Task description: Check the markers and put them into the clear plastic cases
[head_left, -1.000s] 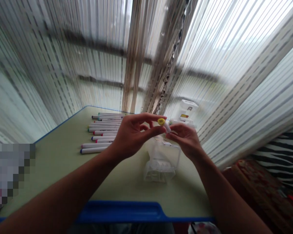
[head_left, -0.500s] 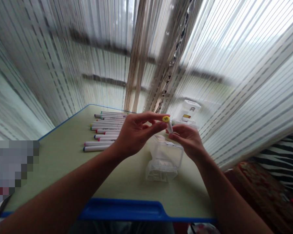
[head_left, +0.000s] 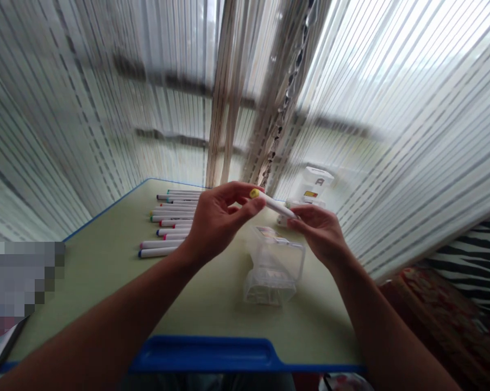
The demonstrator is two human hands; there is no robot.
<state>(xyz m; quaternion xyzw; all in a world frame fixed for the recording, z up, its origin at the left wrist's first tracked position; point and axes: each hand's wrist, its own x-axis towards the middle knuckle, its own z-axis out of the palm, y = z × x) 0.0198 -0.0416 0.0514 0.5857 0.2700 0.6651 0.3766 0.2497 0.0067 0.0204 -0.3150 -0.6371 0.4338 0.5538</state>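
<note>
A white marker [head_left: 276,206] with a yellow end is held above the table between both hands. My left hand [head_left: 224,214] pinches it near the yellow end, thumb below and index finger over it. At the other end, the fingers of my right hand [head_left: 318,231] are closed on the marker. Below the hands stands a clear plastic case [head_left: 275,266] with its lid raised. To the left, several white markers [head_left: 159,252] with coloured ends lie side by side in a column, partly hidden by my left hand.
The pale green table [head_left: 102,282] has a blue rim and a blue tray groove [head_left: 208,353] at its near edge. A clear and white container [head_left: 316,182] stands at the back right. String curtains [head_left: 167,108] hang behind the table. Zebra-striped fabric [head_left: 469,260] is at the right.
The marker has turned from pointing its yellow end at me to lying crosswise, yellow end left. My hands have moved slightly apart.
</note>
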